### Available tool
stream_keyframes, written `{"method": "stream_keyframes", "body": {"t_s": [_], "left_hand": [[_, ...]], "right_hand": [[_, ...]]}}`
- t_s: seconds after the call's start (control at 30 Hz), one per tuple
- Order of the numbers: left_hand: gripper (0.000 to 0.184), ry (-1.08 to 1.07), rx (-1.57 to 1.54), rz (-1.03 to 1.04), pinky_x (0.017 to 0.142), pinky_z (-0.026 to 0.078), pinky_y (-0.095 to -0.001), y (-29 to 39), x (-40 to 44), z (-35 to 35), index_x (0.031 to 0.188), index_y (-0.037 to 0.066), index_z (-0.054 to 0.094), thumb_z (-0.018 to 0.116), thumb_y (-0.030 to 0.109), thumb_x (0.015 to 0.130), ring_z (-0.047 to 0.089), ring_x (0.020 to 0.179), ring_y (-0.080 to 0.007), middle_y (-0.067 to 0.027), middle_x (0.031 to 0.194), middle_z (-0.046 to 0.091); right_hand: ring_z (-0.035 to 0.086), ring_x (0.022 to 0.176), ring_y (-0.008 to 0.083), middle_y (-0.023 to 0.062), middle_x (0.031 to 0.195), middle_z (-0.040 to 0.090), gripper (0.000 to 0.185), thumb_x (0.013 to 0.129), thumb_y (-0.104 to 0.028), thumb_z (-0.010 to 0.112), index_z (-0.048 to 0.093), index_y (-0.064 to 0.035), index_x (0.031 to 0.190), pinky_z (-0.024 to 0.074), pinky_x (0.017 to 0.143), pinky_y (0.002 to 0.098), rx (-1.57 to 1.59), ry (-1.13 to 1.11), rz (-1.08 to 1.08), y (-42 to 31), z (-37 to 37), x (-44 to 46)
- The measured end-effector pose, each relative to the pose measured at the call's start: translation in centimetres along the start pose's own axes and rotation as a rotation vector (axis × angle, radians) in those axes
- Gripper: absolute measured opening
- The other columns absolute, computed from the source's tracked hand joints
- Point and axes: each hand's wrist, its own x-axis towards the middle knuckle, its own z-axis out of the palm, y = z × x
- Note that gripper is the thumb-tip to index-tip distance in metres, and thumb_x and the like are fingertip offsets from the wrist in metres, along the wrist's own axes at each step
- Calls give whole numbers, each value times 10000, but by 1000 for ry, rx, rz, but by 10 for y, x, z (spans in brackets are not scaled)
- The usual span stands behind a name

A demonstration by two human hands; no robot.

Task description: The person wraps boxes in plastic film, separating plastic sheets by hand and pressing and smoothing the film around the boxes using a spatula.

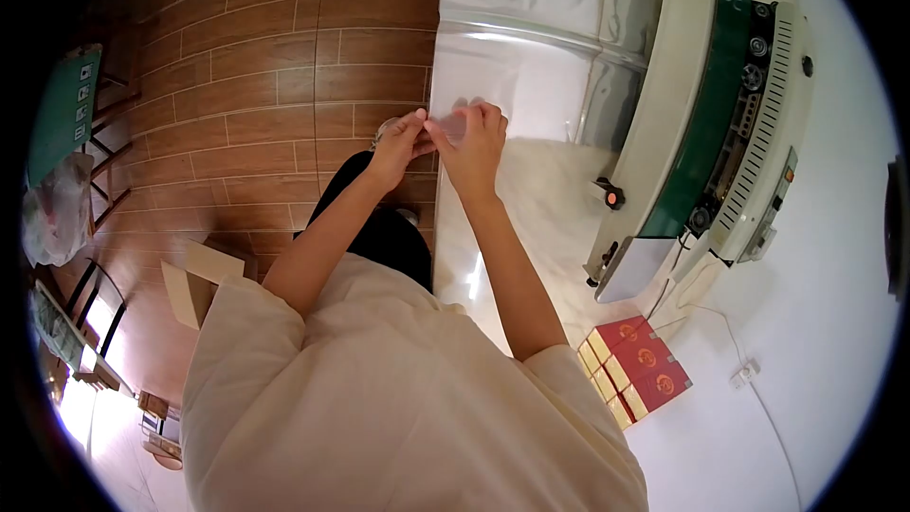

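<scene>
My left hand (400, 147) is closed in a pinch at the table's left edge, its fingertips meeting those of my right hand. Clear plastic (458, 125), which looks like the edge of a bag, shows between the fingers of my right hand (476, 147), also closed in a pinch. Just beyond the hands, large clear plastic bags (531, 85) lie flat on the white table (512, 218), their creases and edges catching the light. How much of the plastic each hand grips is partly hidden by the fingers.
A long green and cream machine (697, 104), which looks like a band sealer, stands along the table's right side. Red and gold boxes (640, 365) are stacked near its lower end. An open cardboard box (204, 275) and a green folding table (66, 114) stand on the left.
</scene>
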Motion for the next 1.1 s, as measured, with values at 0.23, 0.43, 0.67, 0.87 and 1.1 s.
{"method": "stream_keyframes", "body": {"t_s": [0.23,0.43,0.67,0.87,1.1], "left_hand": [[230,86,47,71,886,538,-282,-1,1,3,1120,68,602,514,255,1020,622,962,-101,0,1016,631],[212,30,49,179,885,513,-284,-5,2,1,1158,69,578,526,215,1014,600,996,-98,-7,1084,621],[193,18,-32,200,858,533,-257,-3,-1,12,1147,27,570,545,153,1002,614,956,-101,-41,1053,628],[210,31,41,152,873,502,-275,-5,4,8,1134,85,564,581,238,992,595,973,-87,8,1042,613],[203,43,50,127,859,497,-259,-4,4,8,1089,114,574,614,274,972,588,948,-65,35,997,618]], "right_hand": [[453,979,313,95,1038,491,429,696,-343,807,563,-93,945,386,795,439,-75,-38,60,-5,4,8],[466,979,317,92,1030,499,396,707,-333,793,557,-92,914,404,778,449,-118,-72,103,-5,7,14],[489,961,324,91,980,520,315,715,-290,770,582,-89,868,426,757,458,-118,-146,142,-5,5,19],[515,910,325,84,929,536,169,749,-221,743,625,-125,822,462,735,452,-2,-167,93,5,0,23],[518,909,321,74,919,558,119,755,-197,748,674,-145,831,472,762,441,81,-218,93,9,-6,26]]}}
